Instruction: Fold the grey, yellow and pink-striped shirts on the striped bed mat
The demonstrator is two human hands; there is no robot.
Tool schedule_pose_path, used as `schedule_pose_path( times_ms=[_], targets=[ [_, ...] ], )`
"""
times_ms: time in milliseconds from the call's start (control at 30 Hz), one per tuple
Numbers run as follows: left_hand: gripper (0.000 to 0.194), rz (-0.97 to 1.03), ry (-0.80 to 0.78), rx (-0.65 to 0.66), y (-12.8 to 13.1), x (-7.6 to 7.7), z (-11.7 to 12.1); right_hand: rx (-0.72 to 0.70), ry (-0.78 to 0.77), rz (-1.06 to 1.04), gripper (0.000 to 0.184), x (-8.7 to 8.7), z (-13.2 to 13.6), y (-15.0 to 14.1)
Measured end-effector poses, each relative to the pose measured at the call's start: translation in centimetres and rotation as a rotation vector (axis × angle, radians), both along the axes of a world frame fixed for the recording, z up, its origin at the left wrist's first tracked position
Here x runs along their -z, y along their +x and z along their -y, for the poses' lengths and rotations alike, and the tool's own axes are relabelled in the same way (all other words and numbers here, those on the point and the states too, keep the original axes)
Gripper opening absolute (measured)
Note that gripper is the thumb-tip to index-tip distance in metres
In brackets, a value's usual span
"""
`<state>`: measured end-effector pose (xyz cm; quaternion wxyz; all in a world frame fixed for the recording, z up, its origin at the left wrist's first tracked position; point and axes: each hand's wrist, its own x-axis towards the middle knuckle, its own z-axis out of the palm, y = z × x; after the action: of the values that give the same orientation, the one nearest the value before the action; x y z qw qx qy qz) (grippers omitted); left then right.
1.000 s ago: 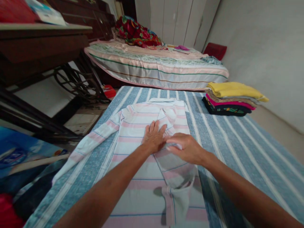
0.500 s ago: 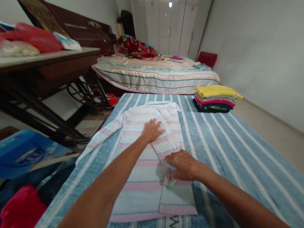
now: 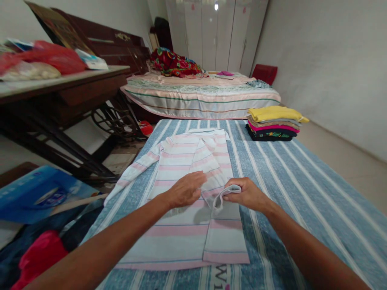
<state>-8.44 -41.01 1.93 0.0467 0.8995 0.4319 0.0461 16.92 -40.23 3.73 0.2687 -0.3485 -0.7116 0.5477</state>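
Fingers of my right hand (image 3: 249, 196) pinch the cuff (image 3: 218, 204) of a sleeve folded across the striped shirt (image 3: 181, 231), my left (loose, gripping nothing) hand (image 3: 186, 189) above its middle, the shirt flat on blue striped cloth (image 3: 290, 197), a folded stack (image 3: 273, 125) beyond, rightward.

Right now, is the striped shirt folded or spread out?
Partly folded: the shirt has one side turned in, that side's sleeve over it, cuff in the right hand; the other sleeve lies spread outward.

Shirt (image 3: 178, 231) on cloth (image 3: 302, 193) | clothes pile (image 3: 273, 124) on cloth, right | bed (image 3: 199, 96) behind | table (image 3: 99, 83) left
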Motion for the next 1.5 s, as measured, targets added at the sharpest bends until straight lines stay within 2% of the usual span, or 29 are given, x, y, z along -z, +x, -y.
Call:
schedule_pose_path(
  times_ms=[100, 200, 433, 533, 700, 767, 900, 1000, 1133, 1267, 1367, 1500],
  targets=[
    [0.046, -0.037, 0.014, 0.075, 0.5, -0.1, 2.5, 0.048, -0.053, -0.055, 0.014, -0.2, 0.1, 0.8],
    [0.04, -0.063, 0.095, 0.062, 1.6, 0.6, 3.4, 0.135, -0.063, -0.08, 0.018, -0.2, 0.2, 1.1],
    [0.019, -0.079, 0.301, -0.023, 2.7, 2.7, 2.3, 0.27, -0.055, -0.163, 0.021, -0.1, -0.1, 0.6],
    [0.014, -0.024, 0.378, -0.045, 2.0, 2.3, 1.5, 0.314, -0.041, -0.199, 0.021, -0.7, -0.4, 0.5],
    [0.023, 0.059, 0.554, -0.017, 0.2, 1.2, 0.8, 0.346, 0.068, -0.206, 0.018, -1.6, 1.0, 1.0],
    [0.023, 0.056, 0.555, -0.013, -0.3, 1.4, 1.1, 0.29, 0.099, -0.167, 0.014, -1.1, 2.3, 1.0],
    [0.023, 0.046, 0.459, -0.003, -0.7, 2.7, 2.0, 0.131, 0.151, -0.093, 0.011, 1.2, 4.9, 0.9],
    [0.029, 0.058, 0.473, -0.039, -0.8, 3.5, 2.1, 0.066, 0.242, -0.108, 0.013, 2.0, 5.8, 0.9],
    [0.04, 0.036, 0.467, -0.206, -0.8, 3.9, 1.3, 0.096, 0.329, -0.15, 0.013, 1.6, 5.9, 1.1],
    [0.032, -0.039, 0.378, -0.384, -0.3, 3.3, 0.0, 0.136, 0.34, -0.179, 0.011, 1.5, 6.0, 1.0],
    [0.021, -0.115, 0.365, -0.422, 0.0, 2.6, -0.7, 0.115, 0.344, -0.19, 0.01, 1.5, 6.1, 1.0],
    [0.015, -0.177, 0.438, -0.389, -0.6, 2.1, -1.2, 0.134, 0.377, -0.251, 0.01, 0.9, 6.1, 1.0]
  ],
)
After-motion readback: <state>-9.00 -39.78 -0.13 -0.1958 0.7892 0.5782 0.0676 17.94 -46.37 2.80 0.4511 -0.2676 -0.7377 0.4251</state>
